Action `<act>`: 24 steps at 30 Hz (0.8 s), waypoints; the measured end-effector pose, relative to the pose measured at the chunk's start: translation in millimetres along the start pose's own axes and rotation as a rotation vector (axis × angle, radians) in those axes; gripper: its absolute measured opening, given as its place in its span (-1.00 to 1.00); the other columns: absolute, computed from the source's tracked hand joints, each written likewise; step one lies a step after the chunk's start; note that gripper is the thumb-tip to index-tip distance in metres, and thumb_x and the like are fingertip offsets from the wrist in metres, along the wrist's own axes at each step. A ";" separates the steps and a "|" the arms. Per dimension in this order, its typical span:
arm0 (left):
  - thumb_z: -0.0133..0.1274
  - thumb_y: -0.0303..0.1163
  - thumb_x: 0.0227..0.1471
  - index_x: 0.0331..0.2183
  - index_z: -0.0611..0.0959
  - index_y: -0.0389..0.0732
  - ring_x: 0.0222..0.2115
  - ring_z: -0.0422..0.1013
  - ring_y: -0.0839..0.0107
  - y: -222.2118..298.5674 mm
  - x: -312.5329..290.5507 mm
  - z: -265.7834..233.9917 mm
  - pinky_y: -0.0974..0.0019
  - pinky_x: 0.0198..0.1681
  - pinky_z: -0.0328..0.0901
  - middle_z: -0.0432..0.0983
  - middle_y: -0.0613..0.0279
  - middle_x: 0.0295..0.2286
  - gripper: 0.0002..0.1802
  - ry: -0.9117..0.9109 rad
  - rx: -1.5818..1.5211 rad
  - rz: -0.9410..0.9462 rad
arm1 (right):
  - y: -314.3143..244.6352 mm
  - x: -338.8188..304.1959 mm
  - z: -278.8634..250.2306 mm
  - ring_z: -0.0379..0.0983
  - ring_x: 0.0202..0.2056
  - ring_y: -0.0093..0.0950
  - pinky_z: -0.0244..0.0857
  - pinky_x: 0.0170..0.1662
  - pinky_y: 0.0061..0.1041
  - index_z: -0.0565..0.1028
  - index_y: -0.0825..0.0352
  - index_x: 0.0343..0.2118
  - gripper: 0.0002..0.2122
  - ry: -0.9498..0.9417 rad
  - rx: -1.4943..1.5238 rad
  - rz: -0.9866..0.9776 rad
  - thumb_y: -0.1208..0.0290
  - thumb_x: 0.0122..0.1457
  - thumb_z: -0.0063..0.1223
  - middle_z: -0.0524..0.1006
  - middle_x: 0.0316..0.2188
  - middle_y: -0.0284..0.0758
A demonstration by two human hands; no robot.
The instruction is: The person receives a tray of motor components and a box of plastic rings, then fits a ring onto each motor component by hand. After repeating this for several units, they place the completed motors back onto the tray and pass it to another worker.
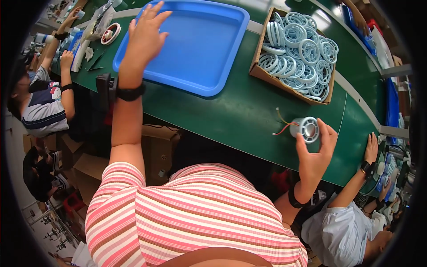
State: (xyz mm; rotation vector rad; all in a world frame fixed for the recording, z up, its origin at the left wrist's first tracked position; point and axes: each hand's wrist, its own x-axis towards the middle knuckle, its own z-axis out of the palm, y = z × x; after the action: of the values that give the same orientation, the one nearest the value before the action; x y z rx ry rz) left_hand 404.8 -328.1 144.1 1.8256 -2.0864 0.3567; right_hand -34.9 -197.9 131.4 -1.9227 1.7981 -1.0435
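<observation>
Fan motor point(307, 128), small and white with red and yellow wires, held over the green table point(231, 115).
Right hand point(316, 153) has its grip closed around the motor by the fingertips near the table's near edge; left hand point(144, 38) lies flat and released on the blue tray point(200, 44), which carries nothing. By my judgement the work is at an early point: the cardboard box point(262, 66) of white fan grilles point(298, 53) looks full and untouched.
</observation>
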 end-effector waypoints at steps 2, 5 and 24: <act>0.27 -0.50 -0.06 0.12 0.52 -0.08 0.17 0.30 0.16 -55.9 10.6 26.7 0.20 0.20 0.25 0.36 0.15 0.17 -0.35 -0.017 0.159 0.033 | 30.5 -2.4 -22.3 0.42 -0.03 -0.39 0.29 0.07 -0.45 0.52 0.37 0.06 -0.52 0.130 -0.110 0.121 0.49 0.04 0.36 0.42 -0.03 -0.26; 0.30 -0.48 -0.09 0.11 0.54 -0.10 0.02 0.46 0.19 -104.4 -8.5 22.4 0.17 0.13 0.31 0.46 0.12 0.06 -0.34 -0.032 -0.028 -0.005 | 40.1 23.3 -32.6 0.42 -0.01 -0.33 0.30 0.08 -0.38 0.53 0.36 0.05 -0.55 0.301 -0.309 0.021 0.49 0.05 0.35 0.43 0.00 -0.24; 0.45 -0.30 -0.22 0.02 0.55 -0.18 -0.27 0.47 0.11 192.0 -85.3 -19.3 0.17 -0.24 0.36 0.46 0.11 -0.15 -0.28 -0.298 -0.710 0.268 | -12.3 145.1 53.6 0.43 -0.09 -0.18 0.30 0.01 -0.25 0.60 0.35 -0.27 -0.82 0.175 -0.294 -0.434 0.42 0.09 0.29 0.52 -0.21 -0.18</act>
State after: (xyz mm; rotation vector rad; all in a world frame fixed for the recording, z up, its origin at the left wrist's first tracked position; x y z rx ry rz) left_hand 226.2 -216.3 133.3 1.2304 -2.2433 -0.5670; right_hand 3.0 -347.7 145.6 -2.5550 1.7438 -1.1613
